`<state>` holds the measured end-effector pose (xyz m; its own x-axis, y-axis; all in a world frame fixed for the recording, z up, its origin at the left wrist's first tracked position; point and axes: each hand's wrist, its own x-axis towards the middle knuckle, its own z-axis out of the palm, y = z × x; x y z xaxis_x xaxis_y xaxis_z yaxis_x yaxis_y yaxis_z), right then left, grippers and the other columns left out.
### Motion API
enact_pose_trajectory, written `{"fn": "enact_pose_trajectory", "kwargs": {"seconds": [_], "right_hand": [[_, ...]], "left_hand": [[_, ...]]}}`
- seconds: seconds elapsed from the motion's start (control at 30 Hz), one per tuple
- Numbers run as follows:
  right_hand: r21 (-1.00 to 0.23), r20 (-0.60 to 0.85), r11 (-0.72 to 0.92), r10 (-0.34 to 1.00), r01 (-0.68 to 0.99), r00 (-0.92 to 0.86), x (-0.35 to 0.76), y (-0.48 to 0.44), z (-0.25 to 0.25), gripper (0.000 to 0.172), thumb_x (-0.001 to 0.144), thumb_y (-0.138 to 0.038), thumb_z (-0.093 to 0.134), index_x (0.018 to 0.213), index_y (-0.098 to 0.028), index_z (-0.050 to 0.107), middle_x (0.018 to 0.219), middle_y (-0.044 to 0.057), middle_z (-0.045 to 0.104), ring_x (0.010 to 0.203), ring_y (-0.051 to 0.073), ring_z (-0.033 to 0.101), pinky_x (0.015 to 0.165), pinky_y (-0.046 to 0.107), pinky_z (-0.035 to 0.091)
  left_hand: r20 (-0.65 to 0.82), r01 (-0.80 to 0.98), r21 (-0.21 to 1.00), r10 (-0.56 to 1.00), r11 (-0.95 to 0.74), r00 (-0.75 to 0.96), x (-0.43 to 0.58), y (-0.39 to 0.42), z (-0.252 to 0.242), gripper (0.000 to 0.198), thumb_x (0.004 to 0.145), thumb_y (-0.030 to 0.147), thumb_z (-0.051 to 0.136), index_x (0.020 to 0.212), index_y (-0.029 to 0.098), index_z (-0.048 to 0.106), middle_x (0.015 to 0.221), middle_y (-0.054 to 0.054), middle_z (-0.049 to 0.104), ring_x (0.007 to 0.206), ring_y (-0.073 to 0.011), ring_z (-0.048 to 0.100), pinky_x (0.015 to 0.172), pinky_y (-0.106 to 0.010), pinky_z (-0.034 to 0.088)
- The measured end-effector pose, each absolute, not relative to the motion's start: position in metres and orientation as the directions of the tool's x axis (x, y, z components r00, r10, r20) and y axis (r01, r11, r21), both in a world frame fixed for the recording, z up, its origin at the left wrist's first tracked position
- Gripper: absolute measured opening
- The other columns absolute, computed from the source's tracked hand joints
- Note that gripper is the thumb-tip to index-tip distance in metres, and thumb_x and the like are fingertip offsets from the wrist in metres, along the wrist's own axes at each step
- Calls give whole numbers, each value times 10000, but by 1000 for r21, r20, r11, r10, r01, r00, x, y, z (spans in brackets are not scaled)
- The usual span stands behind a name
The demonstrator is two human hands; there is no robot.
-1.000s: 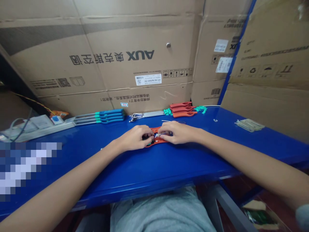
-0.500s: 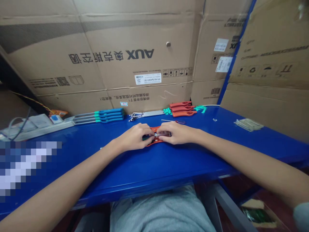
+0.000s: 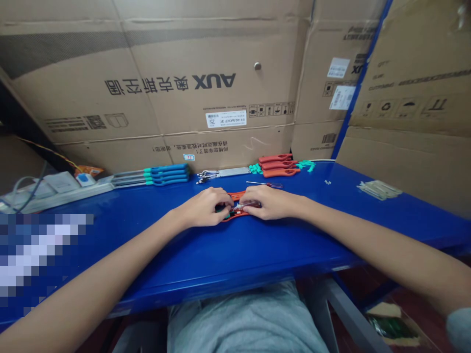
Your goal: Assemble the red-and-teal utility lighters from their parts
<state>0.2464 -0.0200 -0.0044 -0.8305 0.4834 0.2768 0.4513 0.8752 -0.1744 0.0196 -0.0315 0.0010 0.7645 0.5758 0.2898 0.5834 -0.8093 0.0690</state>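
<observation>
My left hand (image 3: 204, 206) and my right hand (image 3: 267, 202) meet over an orange-red tool handle (image 3: 235, 215) lying on the blue table (image 3: 228, 250). Both hands have their fingers curled and pinched on it. The right hand also pinches a small screwdriver with a clear reddish handle (image 3: 248, 204) whose tip points at the middle of the orange handle. A small green part shows between the fingers. Most of the orange handle is hidden under my hands.
Against the cardboard boxes (image 3: 176, 83) at the back lie blue-handled tools (image 3: 162, 175), a bundle of metal rods (image 3: 222, 173), orange-handled tools (image 3: 277, 165) and a thin screwdriver (image 3: 267, 184). A power strip (image 3: 55, 193) sits far left. Pale strips (image 3: 379, 189) lie at right.
Both hands have stayed on the orange handle; the fingers shifted only slightly and the view drifted a little.
</observation>
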Motion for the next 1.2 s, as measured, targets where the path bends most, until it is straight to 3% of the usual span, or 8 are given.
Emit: {"fn": "enact_pose_trajectory", "kwargs": {"seconds": [0.6, 1.2], "right_hand": [[-180, 264, 853, 522, 490, -811, 247, -20, -5, 182, 914, -222, 536, 985, -131, 677, 873, 82, 601, 774, 169, 531, 727, 296, 411], [-188, 284, 860, 510, 475, -812, 248, -21, -4, 168, 899, -211, 548, 982, -145, 679, 888, 80, 607, 779, 168, 534, 728, 294, 412]], "left_hand": [[237, 590, 71, 588, -804, 773, 21, -31, 0, 226, 843, 165, 509, 922, 154, 721, 863, -66, 694, 790, -175, 618, 728, -268, 454], [298, 588, 104, 589, -802, 751, 21, -28, -5, 192, 845, 163, 511, 856, 158, 702, 828, -48, 703, 748, -153, 629, 681, -242, 456]]}}
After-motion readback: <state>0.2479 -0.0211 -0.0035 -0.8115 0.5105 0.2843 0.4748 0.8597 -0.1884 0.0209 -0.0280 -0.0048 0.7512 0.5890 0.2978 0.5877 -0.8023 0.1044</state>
